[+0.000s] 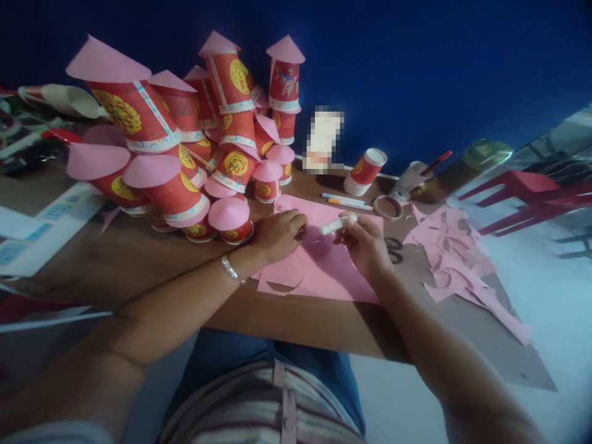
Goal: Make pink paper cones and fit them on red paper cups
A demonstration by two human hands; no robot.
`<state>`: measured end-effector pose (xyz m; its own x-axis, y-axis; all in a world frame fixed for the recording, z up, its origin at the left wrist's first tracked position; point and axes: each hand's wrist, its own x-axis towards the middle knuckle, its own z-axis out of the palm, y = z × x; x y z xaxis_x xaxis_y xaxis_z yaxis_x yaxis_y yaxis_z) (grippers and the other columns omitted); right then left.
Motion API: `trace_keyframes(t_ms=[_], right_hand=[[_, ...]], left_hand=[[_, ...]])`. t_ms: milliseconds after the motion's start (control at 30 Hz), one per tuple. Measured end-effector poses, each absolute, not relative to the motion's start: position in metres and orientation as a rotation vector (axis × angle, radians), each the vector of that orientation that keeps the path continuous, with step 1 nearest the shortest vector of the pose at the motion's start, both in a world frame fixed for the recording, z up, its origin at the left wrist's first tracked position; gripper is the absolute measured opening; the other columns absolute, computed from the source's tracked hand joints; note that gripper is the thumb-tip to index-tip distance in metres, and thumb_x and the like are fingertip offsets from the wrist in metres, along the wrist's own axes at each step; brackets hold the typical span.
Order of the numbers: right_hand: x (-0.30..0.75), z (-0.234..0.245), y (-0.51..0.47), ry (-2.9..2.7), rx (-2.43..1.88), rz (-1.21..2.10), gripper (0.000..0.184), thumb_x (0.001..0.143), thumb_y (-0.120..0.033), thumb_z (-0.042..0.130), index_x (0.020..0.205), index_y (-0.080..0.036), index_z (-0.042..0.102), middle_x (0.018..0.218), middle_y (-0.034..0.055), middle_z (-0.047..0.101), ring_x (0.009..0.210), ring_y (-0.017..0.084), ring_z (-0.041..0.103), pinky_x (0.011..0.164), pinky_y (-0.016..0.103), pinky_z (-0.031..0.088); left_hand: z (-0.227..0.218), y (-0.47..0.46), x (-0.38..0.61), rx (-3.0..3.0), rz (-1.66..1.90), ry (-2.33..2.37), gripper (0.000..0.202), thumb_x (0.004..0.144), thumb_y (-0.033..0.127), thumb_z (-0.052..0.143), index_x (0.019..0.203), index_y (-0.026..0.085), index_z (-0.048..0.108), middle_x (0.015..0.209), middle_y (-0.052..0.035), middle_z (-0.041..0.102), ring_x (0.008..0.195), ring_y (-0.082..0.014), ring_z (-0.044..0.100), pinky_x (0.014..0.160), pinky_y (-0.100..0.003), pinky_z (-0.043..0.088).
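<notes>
Here, the right hand (365, 243) grips a short white glue stick (338, 224), its fingers closed round the tube, tip pointing left across a flat pink paper sheet (324, 271) lying on the brown wooden worktop (139, 259). The left hand (277, 234) rests curled on the sheet's upper left part, fingers bent down onto the paper; whether it pinches a piece cannot be told. A silver bracelet (230, 268) sits on the left wrist. Just left of that hand stands a heap of red printed paper cups with pink paper cone tops (185, 142), some upright, some tilted. Beyond the sheet lie two pens (349, 200), a tape roll (387, 207) and one red paper cup without a cone (365, 171), tilted. Black-handled scissors (394, 250) lie just right of the right hand, near a spread of pink paper offcuts (456, 259).
</notes>
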<state>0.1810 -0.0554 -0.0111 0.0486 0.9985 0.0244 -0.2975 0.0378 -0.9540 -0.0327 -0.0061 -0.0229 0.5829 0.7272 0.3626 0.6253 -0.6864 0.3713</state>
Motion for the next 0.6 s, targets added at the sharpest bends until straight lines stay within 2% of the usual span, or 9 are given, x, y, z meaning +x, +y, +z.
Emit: trace_keyframes(t_ms=[167, 233, 300, 400, 500, 600], right_hand=[[0.173, -0.016, -0.058, -0.917, -0.908, 1.533, 0.030, 0.077, -0.042, 0.085, 0.095, -0.020, 0.076, 0.080, 0.0008, 0.071, 0.066, 0.011, 0.063, 0.063, 0.023, 0.054], [0.169, -0.018, -0.060, -0.943, -0.919, 1.577, 0.029, 0.079, -0.043, 0.084, 0.094, -0.020, 0.076, 0.077, 0.0010, 0.070, 0.064, 0.011, 0.062, 0.061, 0.024, 0.053], [0.167, -0.019, -0.062, -0.972, -0.970, 1.568, 0.029, 0.080, -0.046, 0.083, 0.089, -0.020, 0.074, 0.071, 0.0000, 0.067, 0.060, 0.012, 0.059, 0.056, 0.024, 0.050], [0.163, -0.020, -0.064, -1.041, -1.074, 1.442, 0.037, 0.082, -0.055, 0.079, 0.076, -0.020, 0.068, 0.061, -0.0026, 0.058, 0.053, 0.011, 0.052, 0.049, 0.025, 0.043], [0.161, -0.016, -0.065, -1.217, -1.175, 1.254, 0.050, 0.088, -0.062, 0.069, 0.063, -0.020, 0.058, 0.054, -0.0045, 0.048, 0.049, 0.010, 0.044, 0.048, 0.025, 0.039], [0.161, -0.013, -0.063, -1.313, -1.195, 1.128, 0.048, 0.089, -0.059, 0.070, 0.063, -0.020, 0.060, 0.055, -0.0037, 0.051, 0.052, 0.011, 0.047, 0.052, 0.026, 0.042]], left_hand=[[-0.023, -0.011, -0.030, 2.220, 1.195, 0.785, 0.031, 0.082, 0.026, 0.080, 0.106, 0.018, 0.062, 0.093, -0.0023, 0.067, 0.072, -0.0113, 0.058, 0.065, -0.025, 0.047], [-0.022, -0.014, -0.028, 2.063, 1.243, 0.703, 0.032, 0.082, 0.027, 0.081, 0.108, 0.019, 0.064, 0.097, -0.0034, 0.070, 0.074, -0.0110, 0.061, 0.064, -0.024, 0.048], [-0.019, -0.017, -0.026, 1.961, 1.268, 0.680, 0.024, 0.083, 0.026, 0.079, 0.103, 0.018, 0.068, 0.096, -0.0040, 0.072, 0.077, -0.0113, 0.063, 0.065, -0.023, 0.048], [-0.015, -0.020, -0.026, 1.866, 1.282, 0.708, 0.016, 0.083, 0.026, 0.079, 0.094, 0.018, 0.071, 0.086, -0.0022, 0.073, 0.070, -0.0099, 0.060, 0.062, -0.022, 0.046], [-0.014, -0.020, -0.027, 1.783, 1.277, 0.753, 0.021, 0.078, 0.033, 0.083, 0.086, 0.017, 0.071, 0.079, -0.0015, 0.071, 0.066, -0.0096, 0.056, 0.059, -0.023, 0.044], [-0.013, -0.021, -0.027, 1.697, 1.238, 0.790, 0.026, 0.075, 0.037, 0.085, 0.080, 0.017, 0.069, 0.075, -0.0007, 0.069, 0.063, -0.0095, 0.053, 0.057, -0.023, 0.043]])
